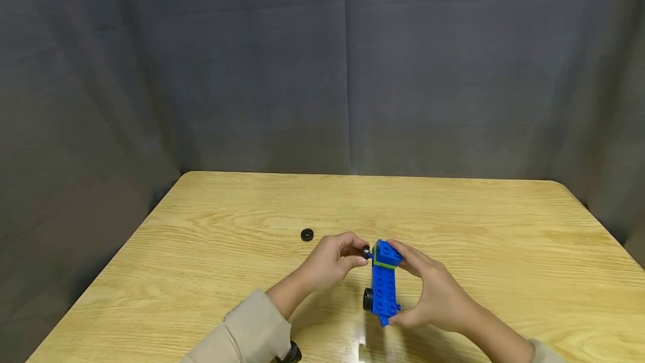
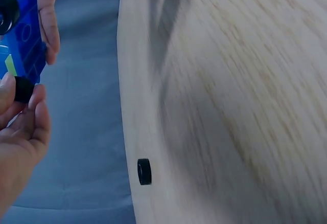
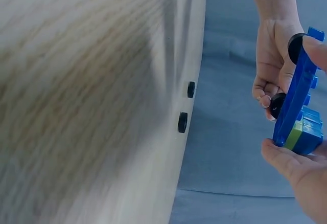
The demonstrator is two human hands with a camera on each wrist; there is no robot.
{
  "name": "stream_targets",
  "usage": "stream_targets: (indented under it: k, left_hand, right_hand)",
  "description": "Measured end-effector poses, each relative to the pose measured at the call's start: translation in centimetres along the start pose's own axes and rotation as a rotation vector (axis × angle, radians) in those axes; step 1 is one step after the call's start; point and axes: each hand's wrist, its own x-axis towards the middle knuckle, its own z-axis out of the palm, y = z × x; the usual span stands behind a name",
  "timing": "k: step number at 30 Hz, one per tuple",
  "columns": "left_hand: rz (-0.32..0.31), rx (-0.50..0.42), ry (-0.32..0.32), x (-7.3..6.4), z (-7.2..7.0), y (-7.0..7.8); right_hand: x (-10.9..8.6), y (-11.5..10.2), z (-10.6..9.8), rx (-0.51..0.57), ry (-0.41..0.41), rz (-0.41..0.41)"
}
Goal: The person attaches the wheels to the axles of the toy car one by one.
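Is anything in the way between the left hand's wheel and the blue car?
Nothing I can see. The left hand pinches the black wheel beside the blue car, at a small blue peg; the right hand grips the car from its other side.

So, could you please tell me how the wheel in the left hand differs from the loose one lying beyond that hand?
The held wheel is pinched by the left hand; the loose wheel lies untouched on the tabletop. The held wheel is roughly upright, the loose wheel flat. Both are black and round.
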Motion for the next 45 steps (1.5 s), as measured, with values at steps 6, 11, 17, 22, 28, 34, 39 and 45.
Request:
stream_targets:
  k: [6,11,17,22,28,34,39,45]
  left_hand:
    - [0.02,0.006,-0.003,-0.24,-0.18,0.48]
    - [0.052,0.022,-0.008,-0.25,-0.07,0.52]
    - [0.037,0.029,0.001,-0.35,0.13,0.43]
    - [0.044,0.031,-0.002,-0.26,0.05,0.45]
    - [0.027,0.023,-0.008,-0.11,-0.15,0.37]
    - [-0.008,-0.076,-0.022,-0.16,-0.13,0.06]
    - [-0.023,-0.13,-0.041,-0.15,-0.38,-0.02]
    - [-0.053,-0.235,-0.043,-0.12,-0.54,-0.12]
  right_hand:
    - [-0.06,-0.08,0.05,0.021,0.018,-0.061]
    - [-0.1,-0.04,0.36,0.035,0.01,-0.055]
    - [-0.14,-0.05,0.27,0.041,-0.018,-0.042]
    - [-0.04,0.15,0.24,0.021,-0.002,-0.065]
    - [0.11,0.33,0.06,0.028,-0.014,-0.04]
    - [0.02,0.34,-0.14,0.036,-0.061,0.031]
    - [0.04,0.33,-0.43,0.04,-0.104,0.021]
    - [0.02,0.37,-0.48,0.05,-0.131,-0.001]
